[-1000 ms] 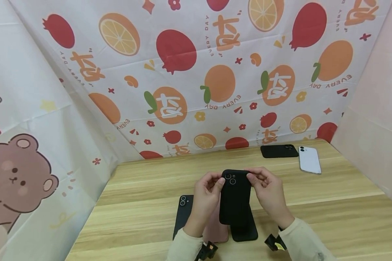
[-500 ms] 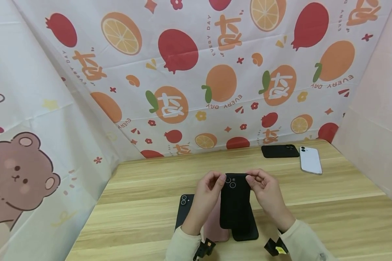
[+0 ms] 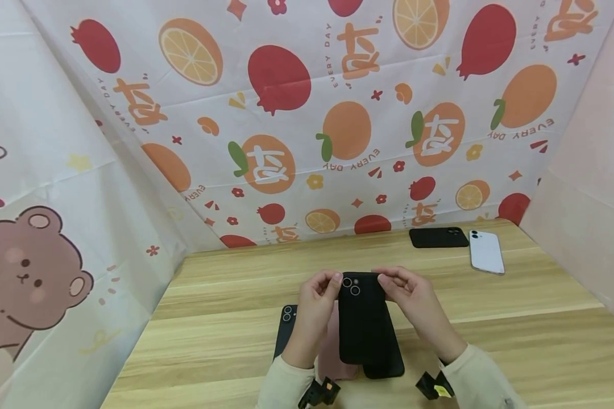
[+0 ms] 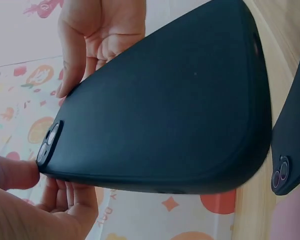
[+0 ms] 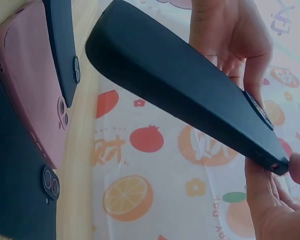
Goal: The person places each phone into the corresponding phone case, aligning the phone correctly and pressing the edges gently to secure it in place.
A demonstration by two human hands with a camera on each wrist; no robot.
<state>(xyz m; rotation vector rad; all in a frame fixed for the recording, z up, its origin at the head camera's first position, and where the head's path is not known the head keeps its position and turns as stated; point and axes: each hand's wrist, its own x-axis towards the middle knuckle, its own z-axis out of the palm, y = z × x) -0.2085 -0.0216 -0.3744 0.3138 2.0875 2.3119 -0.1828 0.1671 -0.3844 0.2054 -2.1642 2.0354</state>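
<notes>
Both hands hold up a black phone [image 3: 363, 329] by its top corners, its camera side facing the head camera. My left hand [image 3: 317, 309] pinches the corner beside the lenses, and my right hand [image 3: 414, 301] pinches the opposite one. In the left wrist view the phone [image 4: 165, 110] fills the middle, its smooth back tilted. Seen from the right wrist, the phone [image 5: 185, 90] shows its long side edge. Below it, a second black phone [image 3: 393, 360] lies partly hidden, beside a pink phone [image 3: 332, 355]. The left forearm partly covers a dark blue-grey phone [image 3: 285, 329].
At the back right of the wooden table [image 3: 210, 329] lie a black phone [image 3: 432, 237] and a white phone [image 3: 486, 253]. A fruit-printed cloth [image 3: 307, 142] hangs behind the table, with a bear-printed sheet [image 3: 30, 267] on the left and a plain pale one at the right.
Both hands have lowered the held phone a little and shifted it slightly left. It now covers more of the black phone beneath. The phones on the table stay in place.
</notes>
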